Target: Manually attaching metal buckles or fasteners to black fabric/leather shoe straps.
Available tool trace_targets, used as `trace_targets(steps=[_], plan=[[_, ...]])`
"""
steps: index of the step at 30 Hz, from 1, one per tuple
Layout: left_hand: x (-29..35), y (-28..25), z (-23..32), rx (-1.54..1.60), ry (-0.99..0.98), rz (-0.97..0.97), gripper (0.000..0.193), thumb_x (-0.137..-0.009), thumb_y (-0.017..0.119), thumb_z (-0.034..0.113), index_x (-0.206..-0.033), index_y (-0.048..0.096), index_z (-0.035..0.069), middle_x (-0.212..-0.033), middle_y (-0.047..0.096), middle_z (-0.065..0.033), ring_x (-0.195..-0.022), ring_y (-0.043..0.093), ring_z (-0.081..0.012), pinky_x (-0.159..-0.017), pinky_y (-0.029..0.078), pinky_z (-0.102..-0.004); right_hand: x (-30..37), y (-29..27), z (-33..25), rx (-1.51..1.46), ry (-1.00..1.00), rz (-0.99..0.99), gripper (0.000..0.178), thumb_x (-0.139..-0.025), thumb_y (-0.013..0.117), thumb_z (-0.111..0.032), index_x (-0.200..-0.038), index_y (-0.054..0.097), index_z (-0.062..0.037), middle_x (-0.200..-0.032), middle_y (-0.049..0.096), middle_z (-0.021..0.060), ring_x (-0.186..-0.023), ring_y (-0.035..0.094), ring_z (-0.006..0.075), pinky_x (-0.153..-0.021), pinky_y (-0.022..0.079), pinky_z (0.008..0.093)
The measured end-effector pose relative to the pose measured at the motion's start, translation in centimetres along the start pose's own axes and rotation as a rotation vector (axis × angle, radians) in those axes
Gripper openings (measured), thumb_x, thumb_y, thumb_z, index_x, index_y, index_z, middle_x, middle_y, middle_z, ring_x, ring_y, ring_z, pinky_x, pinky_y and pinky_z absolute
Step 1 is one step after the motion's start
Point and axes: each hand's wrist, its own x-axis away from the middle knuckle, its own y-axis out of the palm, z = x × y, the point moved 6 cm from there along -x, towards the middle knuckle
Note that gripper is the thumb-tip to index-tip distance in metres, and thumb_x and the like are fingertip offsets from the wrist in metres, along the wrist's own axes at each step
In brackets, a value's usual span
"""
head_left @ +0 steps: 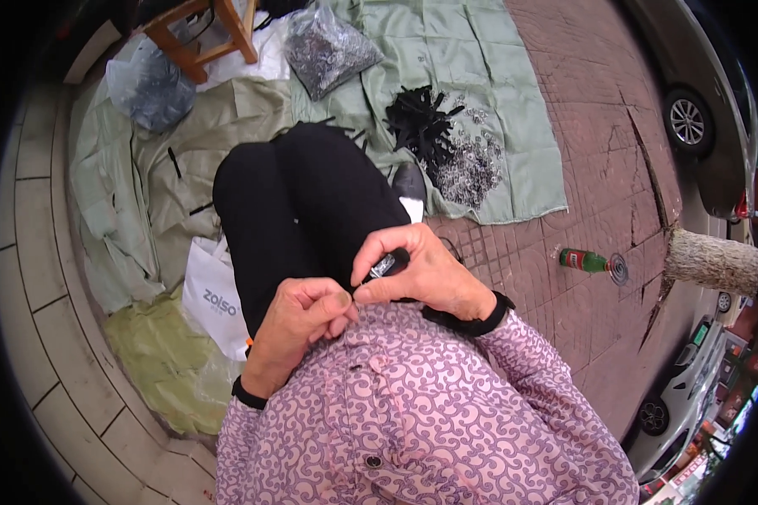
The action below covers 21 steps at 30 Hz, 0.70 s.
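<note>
Pinching a small black piece [402, 257] with a shiny bit [383, 267] on it, the right hand [421, 268] has its thumb and pointing finger curled around it. That piece is up over the lap, near the front of the shirt. The left hand [305, 311] is just beside it, thumb and finger pressed together (I can't tell if something tiny is tucked between them). Both wrists have dark bands. The shirt [463, 387] is pink with purple swirls, and the pants [261, 194] are black.

A white bag [210, 295] sits left of the knees. Past the right knee is a dark shoe [407, 179]. Beyond it, on a pale green cloth [522, 126], lie a pile of black strips [414, 122] and, right next to it, a pile of shiny little bits [472, 172]. A see-through bag [333, 50] full of small things sits farther up, near a wooden stool [215, 55]. Off to the right, a green bottle [583, 259] lies on red paving [598, 168], near a tree trunk [716, 261].
</note>
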Motion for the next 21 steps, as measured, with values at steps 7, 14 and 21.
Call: trace_targets(steps=[7, 14, 21], plan=[[-0.8, -3.6, 1.3, -0.222, 0.033, 0.312, 0.018, -0.092, 0.063, 0.015, -0.091, 0.072, -0.001, -0.071, 0.063, -0.001, -0.056, 0.048, -0.0023, -0.053, 0.038, -0.0164, 2.2, -10.9, 3.8, -0.494, 0.155, 0.406, 0.009, -0.084, 0.072, -0.001, -0.091, 0.066, -0.0024, -0.075, 0.062, 0.0011, -0.058, 0.053, 0.0066, -0.051, 0.041, 0.0203], [0.4, -11.0, 2.0, -0.079, 0.166, 0.645, 0.018, -0.094, 0.064, 0.016, -0.097, 0.068, -0.001, -0.071, 0.059, 0.0002, -0.055, 0.045, -0.0023, -0.056, 0.039, -0.0171, -3.4, -26.6, 14.4, -0.387, 0.182, 0.788, 0.026, -0.082, 0.072, -0.002, -0.104, 0.061, 0.0034, -0.076, 0.06, 0.0034, -0.057, 0.054, 0.0094, -0.047, 0.042, 0.0232], [-0.6, -11.9, 1.4, -0.056, 0.127, 0.81, 0.021, -0.096, 0.062, 0.018, -0.098, 0.065, -0.002, -0.059, 0.05, 0.0041, -0.046, 0.038, -0.0003, -0.048, 0.034, -0.0161, -10.1, -28.9, 22.2, -0.229, 0.332, 0.866, 0.044, -0.082, 0.07, -0.004, -0.123, 0.056, 0.0044, -0.093, 0.067, 0.0117, -0.067, 0.066, 0.0168, -0.052, 0.052, 0.026]])
